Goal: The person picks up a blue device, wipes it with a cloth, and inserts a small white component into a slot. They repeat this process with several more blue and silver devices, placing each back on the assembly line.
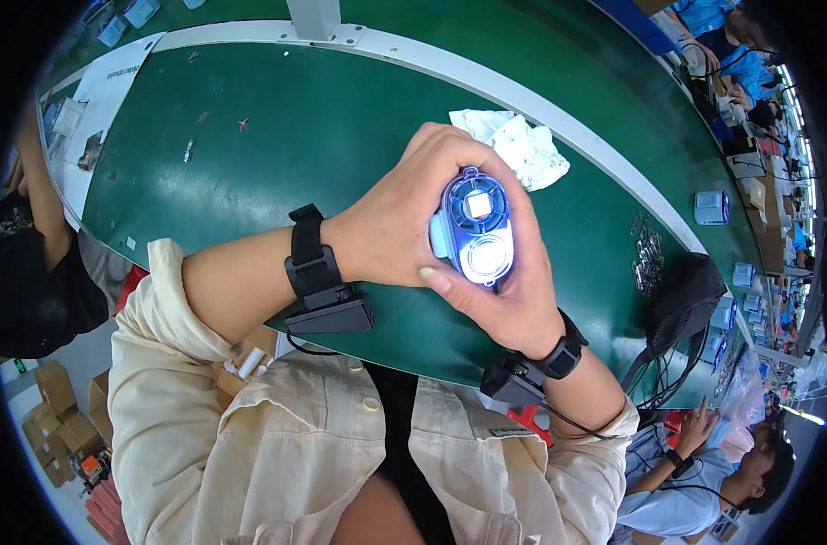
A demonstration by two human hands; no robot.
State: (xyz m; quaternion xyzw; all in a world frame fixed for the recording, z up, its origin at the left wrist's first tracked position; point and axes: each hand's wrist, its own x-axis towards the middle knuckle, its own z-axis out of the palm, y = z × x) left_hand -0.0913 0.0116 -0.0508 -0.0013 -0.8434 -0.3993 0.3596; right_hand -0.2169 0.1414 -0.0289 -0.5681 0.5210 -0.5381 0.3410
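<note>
A small blue lamp (480, 227) with a rounded, oblong face is held between my two hands above the green table (277, 118). Its lower round lens glows bright white, and its upper round part has a pale square inside a dark ring. My left hand (404, 204) closes on it from the left and over the far end, with some fingertips hidden behind. Around the right side curls my right hand (513, 291), its thumb lying near the lamp's lower left edge. A crumpled white cloth or tissue (527, 154) lies just beyond the hands.
Several small metal clips (649, 259) lie right, beside a black pouch (684, 300) with cables. Small metal pieces (189, 151) lie left. A white rail (595, 163) runs along the far edge. Packaged blue items (711, 207) stand beyond. Other people sit at left and right.
</note>
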